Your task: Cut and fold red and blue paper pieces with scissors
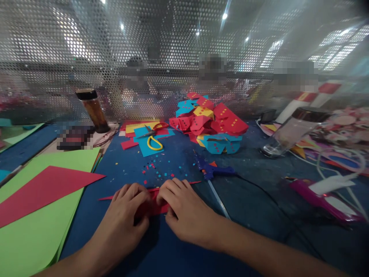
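Observation:
Both my hands press on a folded piece of red paper [157,209] on the blue table, its thin pointed ends sticking out to either side. My left hand [127,213] has its fingers curled over the paper's left part, the thumb at the near edge. My right hand [187,213] grips the right part the same way, close beside the left. Much of the paper is hidden under the fingers. Tiny red, blue and yellow paper squares [157,169] lie scattered just beyond. To the left, a red paper sheet [49,192] rests on a green paper stack [37,238].
A blue glue gun [215,170] with a black cord lies right of my hands, a glue stick [217,198] under it. Beyond are yellow-handled scissors [152,136] on coloured paper and a pile of folded paper pieces [210,119]. Bottles [96,111] and a purple device [325,200] flank these.

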A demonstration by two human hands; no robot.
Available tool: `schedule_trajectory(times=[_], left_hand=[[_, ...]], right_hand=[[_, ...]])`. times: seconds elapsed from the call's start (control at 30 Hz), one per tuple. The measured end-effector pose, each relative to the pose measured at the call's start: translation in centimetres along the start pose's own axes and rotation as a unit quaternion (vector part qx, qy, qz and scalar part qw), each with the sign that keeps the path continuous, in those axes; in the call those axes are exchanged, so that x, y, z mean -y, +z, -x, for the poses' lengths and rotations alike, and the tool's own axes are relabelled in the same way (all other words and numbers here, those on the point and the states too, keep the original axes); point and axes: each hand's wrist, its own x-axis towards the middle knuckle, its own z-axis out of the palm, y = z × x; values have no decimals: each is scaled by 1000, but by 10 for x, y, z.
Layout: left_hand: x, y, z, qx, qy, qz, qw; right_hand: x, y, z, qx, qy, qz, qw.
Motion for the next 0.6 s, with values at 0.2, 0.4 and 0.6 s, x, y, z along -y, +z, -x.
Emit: schedule_trajectory(times=[0.2, 0.4, 0.6], left_hand=[[-5, -5, 2, -7, 1, 15, 1000], [-3, -9, 2, 10, 22, 11, 1000], [-1, -10, 4, 16, 32, 4, 999]], right_hand=[[-1, -4, 2, 8, -5, -9, 1000], [-2, -8, 2, 23, -2, -24, 999], [-2, -11, 2, 33, -6, -35, 999]])
